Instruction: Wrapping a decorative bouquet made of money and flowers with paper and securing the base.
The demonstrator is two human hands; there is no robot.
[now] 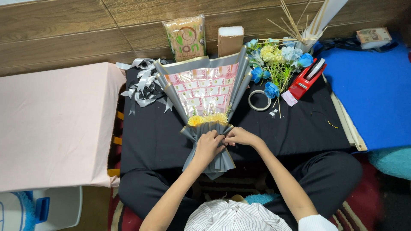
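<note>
A fan-shaped bouquet (204,92) of folded pink banknotes in grey wrapping paper lies on a black cloth (150,137), with yellow flowers (208,119) at its neck. My left hand (208,146) clasps the gathered grey stem just below the flowers. My right hand (240,137) pinches the same neck from the right, its fingertips touching my left hand's. The grey paper tail (220,164) flares out under my left hand toward my lap.
A grey ribbon pile (143,83) lies at the cloth's left. Blue and yellow artificial flowers (274,64), a tape roll (259,100), a red tape dispenser (306,79) and wooden skewers (299,23) sit at the right. A pink-covered box (51,124) stands left, a blue mat (372,90) right.
</note>
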